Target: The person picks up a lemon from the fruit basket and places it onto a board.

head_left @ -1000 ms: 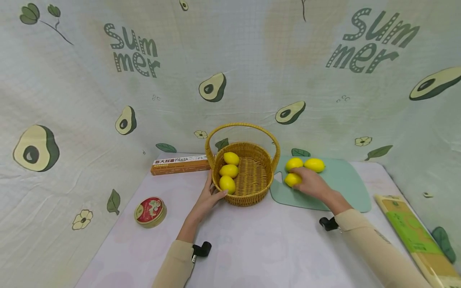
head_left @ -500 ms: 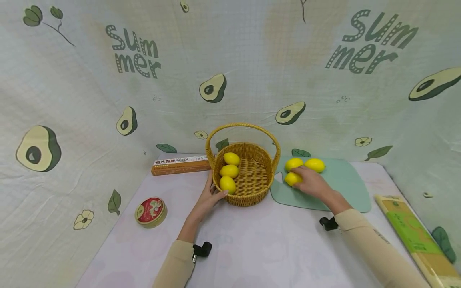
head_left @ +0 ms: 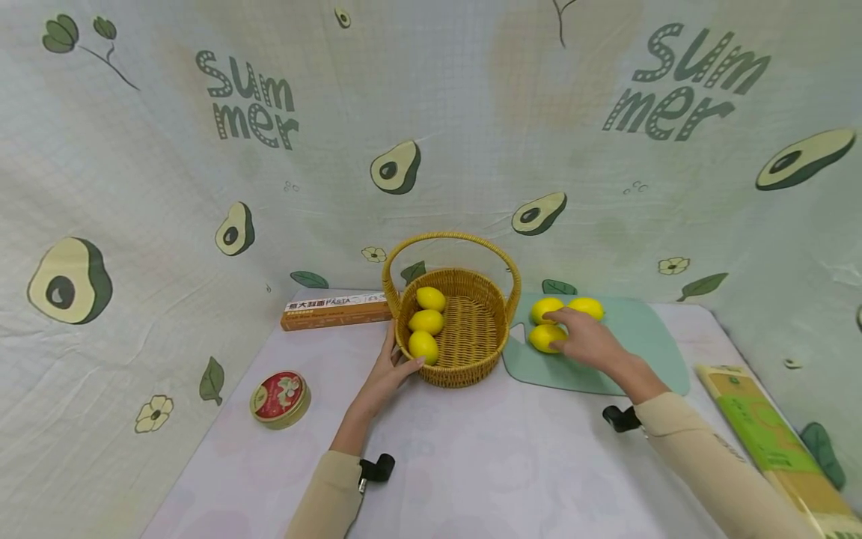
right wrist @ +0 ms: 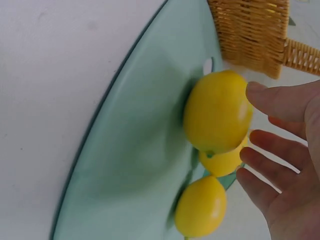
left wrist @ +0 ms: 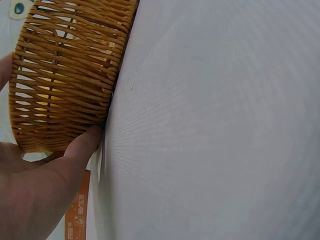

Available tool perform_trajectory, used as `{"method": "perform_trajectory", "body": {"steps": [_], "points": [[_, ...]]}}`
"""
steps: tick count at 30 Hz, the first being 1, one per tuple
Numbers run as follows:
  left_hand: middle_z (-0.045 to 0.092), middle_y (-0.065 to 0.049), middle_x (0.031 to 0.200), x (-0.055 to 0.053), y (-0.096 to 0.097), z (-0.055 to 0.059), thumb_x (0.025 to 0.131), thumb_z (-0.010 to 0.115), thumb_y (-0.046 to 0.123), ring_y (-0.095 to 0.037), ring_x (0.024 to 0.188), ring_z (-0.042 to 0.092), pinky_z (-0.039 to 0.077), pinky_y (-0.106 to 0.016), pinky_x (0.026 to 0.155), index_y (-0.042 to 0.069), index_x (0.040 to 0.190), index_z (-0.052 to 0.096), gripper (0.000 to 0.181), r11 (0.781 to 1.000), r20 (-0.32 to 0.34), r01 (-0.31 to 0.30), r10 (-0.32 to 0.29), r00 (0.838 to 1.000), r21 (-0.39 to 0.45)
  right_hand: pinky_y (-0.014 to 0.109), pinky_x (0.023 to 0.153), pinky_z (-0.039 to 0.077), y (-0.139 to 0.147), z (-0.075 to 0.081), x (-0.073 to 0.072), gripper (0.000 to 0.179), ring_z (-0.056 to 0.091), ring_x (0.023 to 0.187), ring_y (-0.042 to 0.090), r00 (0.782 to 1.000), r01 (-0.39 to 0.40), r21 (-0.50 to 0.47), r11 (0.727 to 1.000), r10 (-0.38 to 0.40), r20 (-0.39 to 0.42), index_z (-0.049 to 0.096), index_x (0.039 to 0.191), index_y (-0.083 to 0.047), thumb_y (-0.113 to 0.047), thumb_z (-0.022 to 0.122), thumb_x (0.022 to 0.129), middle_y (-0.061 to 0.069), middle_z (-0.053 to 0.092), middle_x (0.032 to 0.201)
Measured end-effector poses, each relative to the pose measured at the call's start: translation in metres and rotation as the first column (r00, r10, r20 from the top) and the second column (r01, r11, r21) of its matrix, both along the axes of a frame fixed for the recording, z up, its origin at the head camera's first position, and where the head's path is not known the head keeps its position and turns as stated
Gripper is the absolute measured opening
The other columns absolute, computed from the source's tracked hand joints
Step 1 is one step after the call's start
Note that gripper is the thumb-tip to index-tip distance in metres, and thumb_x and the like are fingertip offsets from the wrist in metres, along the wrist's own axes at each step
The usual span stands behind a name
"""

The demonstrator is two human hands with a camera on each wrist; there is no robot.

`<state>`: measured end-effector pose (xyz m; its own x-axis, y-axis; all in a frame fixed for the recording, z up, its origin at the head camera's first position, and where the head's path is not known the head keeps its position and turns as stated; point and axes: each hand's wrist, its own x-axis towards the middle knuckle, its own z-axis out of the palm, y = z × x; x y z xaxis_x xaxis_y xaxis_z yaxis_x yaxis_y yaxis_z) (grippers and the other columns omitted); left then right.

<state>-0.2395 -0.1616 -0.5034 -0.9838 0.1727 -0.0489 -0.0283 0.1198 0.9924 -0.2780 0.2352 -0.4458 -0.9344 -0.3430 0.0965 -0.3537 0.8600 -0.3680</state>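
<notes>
My left hand (head_left: 388, 374) holds the yellow-brown wicker basket (head_left: 474, 368) at its left front side, with fingers along the outer wall. In the left wrist view one fingertip presses low on the basket's weave, close to the table. Three lemons (head_left: 427, 322) lie along the basket's left inside. My right hand (head_left: 589, 340) is over the green cutting board (head_left: 646, 344), beside the nearest lemon (head_left: 544, 339). In the right wrist view its fingers are spread and loosely bent, with a gap to that lemon. Two more lemons (head_left: 584, 307) lie behind it on the board.
A pasta box (head_left: 334, 311) lies behind the basket's left side. A round red and gold tin (head_left: 280, 399) stands at the left. A green and yellow pack (head_left: 768, 434) lies along the right edge. A printed cloth (head_left: 458, 112) hangs behind and at the sides.
My right hand's fingers have loosened from the nearest lemon and shifted slightly right, so more of it shows. My left hand and the basket stay put.
</notes>
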Motion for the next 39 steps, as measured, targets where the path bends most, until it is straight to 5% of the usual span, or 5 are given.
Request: {"method": "perform_trajectory", "body": {"steps": [11,22,31,39], "points": [[-0.003,0.004,0.168,0.003,-0.005,-0.001,0.088,0.075,0.038,-0.037,0.154,0.013,0.033,-0.053,0.119,0.049,0.156,-0.004,0.104,1.000,0.003,-0.018,0.018,1.000,-0.002,0.056,0.104,0.048,-0.026,0.023,0.016,0.044,0.059,0.123,0.037,0.994,-0.098,-0.016,0.995,0.097,-0.044,0.064,0.130,-0.005,-0.013,0.073,0.088,0.014,0.065,0.132],[-0.003,0.004,0.169,0.002,-0.007,-0.001,0.087,0.076,0.039,-0.037,0.154,0.013,0.032,-0.054,0.119,0.043,0.158,-0.005,0.108,1.000,0.007,-0.019,0.019,1.000,0.000,0.045,0.091,0.055,-0.058,0.044,0.029,0.042,0.064,0.109,0.024,0.976,-0.214,-0.073,0.974,0.211,-0.042,0.065,0.129,-0.009,-0.017,0.074,0.089,0.006,0.068,0.128],[-0.003,0.002,0.168,0.000,-0.005,0.000,0.091,0.072,0.035,-0.039,0.154,0.012,0.031,-0.054,0.120,0.047,0.156,-0.006,0.102,1.000,-0.008,0.003,-0.003,1.000,-0.012,0.047,0.095,0.054,-0.082,0.046,0.027,0.047,0.062,0.116,0.030,0.957,-0.289,-0.128,0.949,0.292,0.001,0.060,0.135,-0.008,-0.015,0.070,0.091,0.011,0.064,0.135],[-0.011,0.004,0.168,0.000,0.000,0.002,0.093,0.070,0.031,-0.039,0.155,0.005,0.025,-0.056,0.122,0.041,0.157,-0.011,0.103,1.000,0.018,0.020,-0.020,1.000,0.004,0.048,0.098,0.053,-0.105,0.031,0.016,0.047,0.061,0.121,0.032,0.952,-0.300,-0.149,0.942,0.307,0.025,0.060,0.135,-0.006,-0.018,0.070,0.090,0.011,0.063,0.135]]}}
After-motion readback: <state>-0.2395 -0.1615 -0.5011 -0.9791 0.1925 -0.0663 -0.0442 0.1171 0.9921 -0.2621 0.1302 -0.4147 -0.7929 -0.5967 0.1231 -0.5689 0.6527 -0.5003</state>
